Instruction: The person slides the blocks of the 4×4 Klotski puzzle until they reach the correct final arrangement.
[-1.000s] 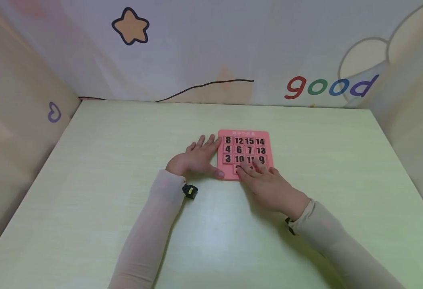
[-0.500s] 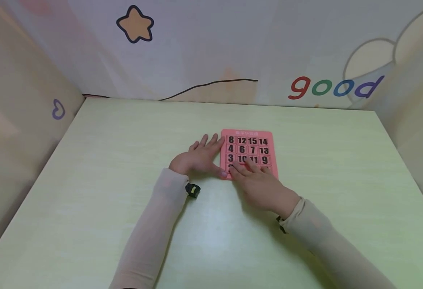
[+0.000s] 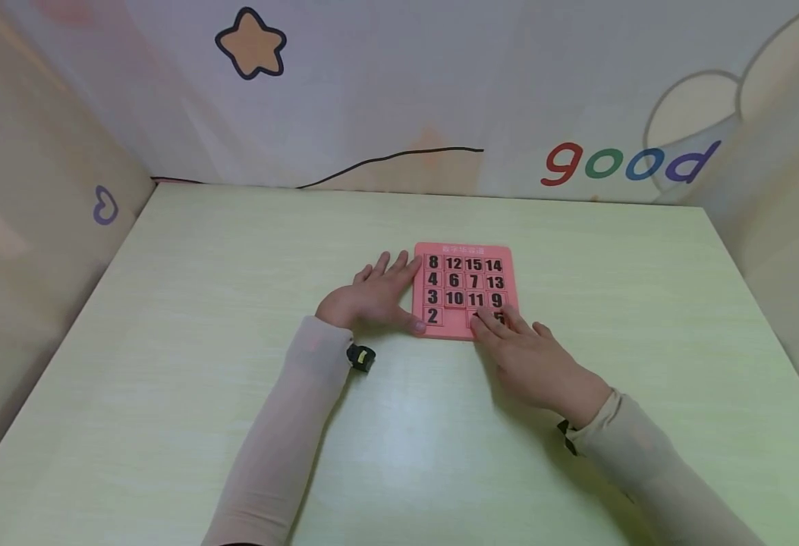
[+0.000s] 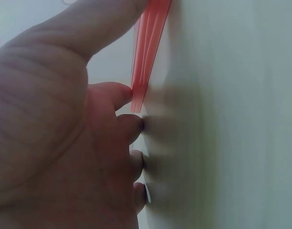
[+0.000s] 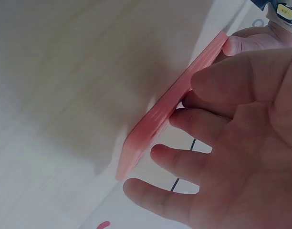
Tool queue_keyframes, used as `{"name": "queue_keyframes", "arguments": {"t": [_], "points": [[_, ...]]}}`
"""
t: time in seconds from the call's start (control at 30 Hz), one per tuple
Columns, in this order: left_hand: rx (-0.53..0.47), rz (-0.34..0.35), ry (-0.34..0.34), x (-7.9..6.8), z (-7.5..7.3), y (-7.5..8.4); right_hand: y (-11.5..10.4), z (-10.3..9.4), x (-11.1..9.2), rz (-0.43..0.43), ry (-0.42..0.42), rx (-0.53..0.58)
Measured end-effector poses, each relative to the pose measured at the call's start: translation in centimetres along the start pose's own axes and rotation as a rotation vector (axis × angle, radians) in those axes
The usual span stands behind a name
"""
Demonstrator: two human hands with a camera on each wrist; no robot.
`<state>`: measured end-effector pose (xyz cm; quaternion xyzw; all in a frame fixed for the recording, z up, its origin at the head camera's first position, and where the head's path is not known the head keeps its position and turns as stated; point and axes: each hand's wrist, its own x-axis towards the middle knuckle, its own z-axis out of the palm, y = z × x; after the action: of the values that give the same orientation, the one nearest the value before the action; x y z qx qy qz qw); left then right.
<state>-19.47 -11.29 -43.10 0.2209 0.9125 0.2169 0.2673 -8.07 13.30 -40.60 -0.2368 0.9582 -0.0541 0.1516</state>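
A pink sliding number puzzle (image 3: 450, 333) lies flat on the table. Its bottom row has the 2 tile (image 3: 432, 315) at the left, then a gap, then tiles partly hidden by fingers. My left hand (image 3: 370, 303) is spread along the left side, thumb and index finger touching the frame. The left wrist view shows that edge (image 4: 148, 52) between thumb and index finger. Extended fingers of my right hand (image 3: 536, 364) rest on the bottom row's right part. In the right wrist view, those fingers (image 5: 179, 162) reach over the puzzle's near edge (image 5: 158, 119).
The pale green table (image 3: 167, 341) surrounds the puzzle. Behind it rises a printed backdrop (image 3: 372, 83) with a star and the word "good". Fabric walls also stand at the left and right. A black band (image 3: 361, 357) sits at my left wrist.
My right fingers went left along the bottom row, then back right. The 2 tile moved left into the corner, and the gap is now beside it. The left hand kept its place.
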Motion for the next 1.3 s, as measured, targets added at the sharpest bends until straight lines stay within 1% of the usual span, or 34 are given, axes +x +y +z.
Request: {"name": "queue_keyframes", "arguments": {"t": [0.2, 0.4, 0.6, 0.77, 0.9, 1.1, 1.3], "points": [[0.008, -0.008, -0.007, -0.1, 0.0, -0.2, -0.7, 0.0, 0.5, -0.009, 0.004, -0.012], [0.01, 0.007, -0.005, 0.0, -0.1, -0.1, -1.7, 0.0, 1.3, -0.031, 0.009, -0.024], [0.022, 0.009, -0.007, 0.2, -0.2, -0.1, -2.4, 0.0, 1.9, -0.02, 0.0, -0.05], [0.02, 0.002, -0.006, 0.0, -0.2, 0.0, -1.7, 0.5, 1.2, -0.004, 0.014, 0.015], [0.016, 0.007, -0.006, 0.0, -0.2, 0.0, -0.5, 0.6, 0.1, 0.04, 0.025, 0.06], [0.009, 0.002, -0.007, -0.2, -0.2, 0.0, 0.8, 0.6, -1.3, 0.104, 0.011, 0.063], [0.013, -0.001, 0.0, -0.3, -0.1, 0.1, 0.7, 0.9, -1.5, 0.117, 0.005, 0.057]]}}
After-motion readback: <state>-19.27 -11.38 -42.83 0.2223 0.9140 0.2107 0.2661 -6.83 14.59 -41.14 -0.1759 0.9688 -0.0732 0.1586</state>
